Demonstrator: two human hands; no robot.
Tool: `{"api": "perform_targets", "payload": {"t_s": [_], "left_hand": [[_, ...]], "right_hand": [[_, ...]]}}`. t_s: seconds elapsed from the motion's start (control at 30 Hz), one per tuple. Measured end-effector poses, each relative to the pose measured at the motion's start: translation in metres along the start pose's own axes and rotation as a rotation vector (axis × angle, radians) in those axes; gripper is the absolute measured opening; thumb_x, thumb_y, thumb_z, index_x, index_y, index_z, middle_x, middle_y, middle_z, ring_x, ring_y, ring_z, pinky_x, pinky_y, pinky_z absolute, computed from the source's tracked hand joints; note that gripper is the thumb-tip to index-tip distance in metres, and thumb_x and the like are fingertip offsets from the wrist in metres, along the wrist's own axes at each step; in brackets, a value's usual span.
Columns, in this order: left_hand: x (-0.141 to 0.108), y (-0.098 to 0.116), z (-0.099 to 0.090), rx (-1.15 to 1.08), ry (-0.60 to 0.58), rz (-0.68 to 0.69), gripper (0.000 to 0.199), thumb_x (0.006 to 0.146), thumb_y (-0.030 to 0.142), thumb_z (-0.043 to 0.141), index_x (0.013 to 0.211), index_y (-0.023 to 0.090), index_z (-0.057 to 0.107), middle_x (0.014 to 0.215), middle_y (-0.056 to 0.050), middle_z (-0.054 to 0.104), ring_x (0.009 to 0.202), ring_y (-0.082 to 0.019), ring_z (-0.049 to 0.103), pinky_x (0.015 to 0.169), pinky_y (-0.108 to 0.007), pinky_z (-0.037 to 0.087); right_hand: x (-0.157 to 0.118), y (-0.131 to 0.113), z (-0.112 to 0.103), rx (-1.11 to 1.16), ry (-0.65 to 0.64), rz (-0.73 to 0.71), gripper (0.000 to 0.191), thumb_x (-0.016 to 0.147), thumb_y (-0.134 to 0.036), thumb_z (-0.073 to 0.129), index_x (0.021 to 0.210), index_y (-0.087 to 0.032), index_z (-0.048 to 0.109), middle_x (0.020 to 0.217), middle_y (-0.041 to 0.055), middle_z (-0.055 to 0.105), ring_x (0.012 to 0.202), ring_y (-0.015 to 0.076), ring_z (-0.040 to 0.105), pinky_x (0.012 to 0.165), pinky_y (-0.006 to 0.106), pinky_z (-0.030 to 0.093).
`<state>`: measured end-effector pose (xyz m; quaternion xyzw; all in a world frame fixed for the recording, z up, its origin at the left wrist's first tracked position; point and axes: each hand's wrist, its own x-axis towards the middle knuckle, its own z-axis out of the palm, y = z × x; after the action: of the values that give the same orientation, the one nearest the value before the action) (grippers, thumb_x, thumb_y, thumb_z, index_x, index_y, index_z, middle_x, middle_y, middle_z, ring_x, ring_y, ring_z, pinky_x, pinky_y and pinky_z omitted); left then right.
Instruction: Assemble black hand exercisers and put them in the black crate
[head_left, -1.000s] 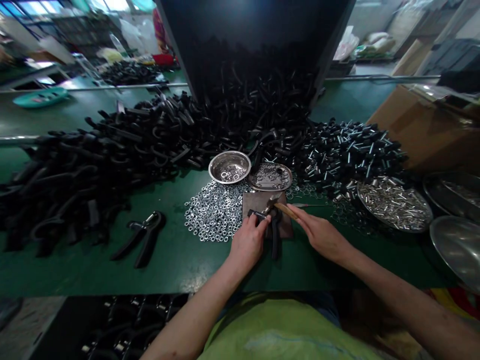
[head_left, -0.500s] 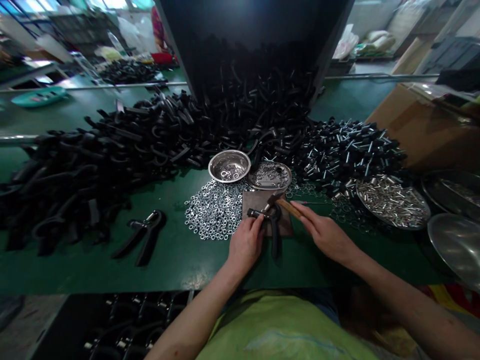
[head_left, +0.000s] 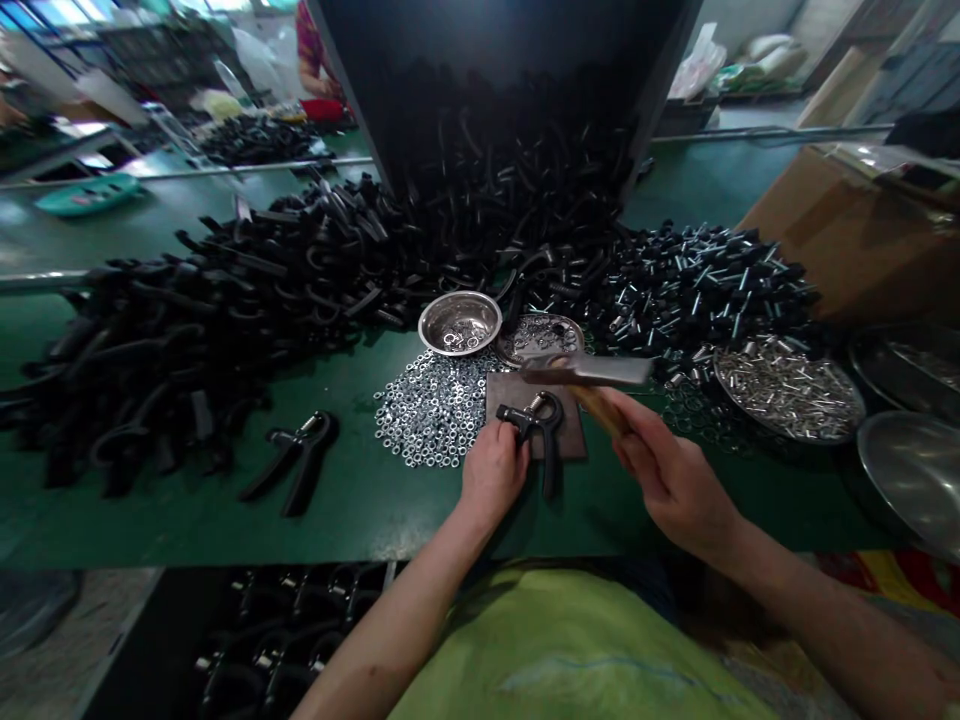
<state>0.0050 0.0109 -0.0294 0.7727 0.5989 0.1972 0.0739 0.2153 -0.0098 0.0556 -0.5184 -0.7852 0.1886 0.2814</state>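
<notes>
My left hand (head_left: 495,466) is closed around one handle of a black hand grip strengthener (head_left: 550,440), which rests on a square metal plate (head_left: 572,437). A small spring shows near its top. Raised to the right, my right hand (head_left: 671,470) grips the wooden handle of a hammer (head_left: 600,408); its metal head hangs above the plate, apart from the strengthener. Left of the plate spreads a heap of nuts (head_left: 427,415). Behind it are a round steel bowl (head_left: 427,340) and an oval tray (head_left: 517,355) with small metal rings.
Another hand grip strengthener (head_left: 304,465) lies at left. Black handles (head_left: 300,270) are piled behind, with a heap of knobbed bolts (head_left: 720,280) at right. A dish of metal pins (head_left: 787,390), a steel bowl (head_left: 915,475) and a cardboard box (head_left: 847,230) stand right. A person (head_left: 313,50) is behind.
My right hand has lifted the hammer up off the strengthener's spring area and drawn closer to me. My left hand still holds the strengthener on the plate. The view has shifted slightly.
</notes>
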Motion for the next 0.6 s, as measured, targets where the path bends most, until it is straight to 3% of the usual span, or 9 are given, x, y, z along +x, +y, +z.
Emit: {"api": "perform_targets", "payload": {"t_s": [0.07, 0.17, 0.2, 0.33, 0.43, 0.53, 0.6], "left_hand": [[0.001, 0.002, -0.001, 0.009, -0.022, -0.006, 0.007, 0.085, 0.022, 0.051, 0.090, 0.017, 0.053, 0.091, -0.009, 0.060, 0.085, -0.020, 0.057, 0.074, -0.031, 0.048], [0.006, 0.006, -0.005, 0.009, -0.081, -0.027, 0.010, 0.085, 0.024, 0.051, 0.091, 0.016, 0.054, 0.091, -0.009, 0.061, 0.086, -0.021, 0.058, 0.074, -0.032, 0.048], [0.008, 0.006, -0.008, 0.005, -0.110, -0.043, 0.011, 0.085, 0.026, 0.051, 0.090, 0.017, 0.054, 0.090, -0.009, 0.061, 0.083, -0.021, 0.059, 0.072, -0.031, 0.047], [0.015, -0.012, -0.024, -0.044, -0.149, -0.125, 0.014, 0.083, 0.032, 0.055, 0.083, 0.019, 0.056, 0.080, -0.005, 0.062, 0.074, -0.019, 0.059, 0.066, -0.030, 0.044], [0.008, -0.059, -0.051, 0.007, 0.009, -0.231, 0.016, 0.084, 0.035, 0.052, 0.085, 0.019, 0.056, 0.082, -0.005, 0.062, 0.077, -0.019, 0.058, 0.070, -0.030, 0.044], [-0.014, -0.126, -0.089, 0.191, 0.199, -0.398, 0.018, 0.085, 0.034, 0.049, 0.089, 0.018, 0.058, 0.092, -0.008, 0.062, 0.088, -0.022, 0.058, 0.078, -0.032, 0.044], [-0.033, -0.171, -0.113, 0.333, 0.243, -0.522, 0.023, 0.084, 0.034, 0.048, 0.093, 0.016, 0.059, 0.095, -0.010, 0.062, 0.092, -0.025, 0.057, 0.080, -0.034, 0.044]], "right_hand": [[-0.002, 0.004, 0.005, -0.050, -0.026, 0.006, 0.048, 0.095, -0.023, 0.031, 0.142, -0.025, 0.032, 0.126, 0.0072, 0.061, 0.099, 0.0196, 0.066, 0.078, 0.031, 0.056], [-0.007, 0.020, 0.017, -0.202, -0.241, 0.063, 0.046, 0.094, -0.025, 0.035, 0.140, -0.028, 0.038, 0.109, 0.0050, 0.070, 0.083, 0.0215, 0.070, 0.068, 0.034, 0.056], [-0.009, 0.025, 0.019, -0.236, -0.259, 0.070, 0.046, 0.094, -0.026, 0.035, 0.140, -0.029, 0.038, 0.109, 0.0043, 0.070, 0.082, 0.0216, 0.070, 0.067, 0.034, 0.056], [-0.035, 0.050, 0.018, -0.369, -0.074, 0.021, 0.044, 0.096, -0.031, 0.034, 0.139, -0.028, 0.039, 0.122, 0.0052, 0.064, 0.087, 0.0210, 0.069, 0.067, 0.033, 0.055], [-0.071, 0.085, 0.013, -0.600, 0.023, 0.001, 0.045, 0.094, -0.034, 0.039, 0.139, -0.029, 0.042, 0.102, 0.0063, 0.070, 0.077, 0.0215, 0.068, 0.055, 0.031, 0.047], [-0.102, 0.123, 0.010, -0.761, 0.052, -0.011, 0.048, 0.092, -0.037, 0.041, 0.138, -0.026, 0.046, 0.082, 0.0082, 0.068, 0.072, 0.0241, 0.064, 0.054, 0.034, 0.040], [-0.112, 0.137, 0.009, -0.762, 0.074, -0.014, 0.047, 0.090, -0.040, 0.041, 0.133, -0.025, 0.052, 0.076, 0.0088, 0.066, 0.068, 0.0248, 0.060, 0.054, 0.035, 0.038]]}}
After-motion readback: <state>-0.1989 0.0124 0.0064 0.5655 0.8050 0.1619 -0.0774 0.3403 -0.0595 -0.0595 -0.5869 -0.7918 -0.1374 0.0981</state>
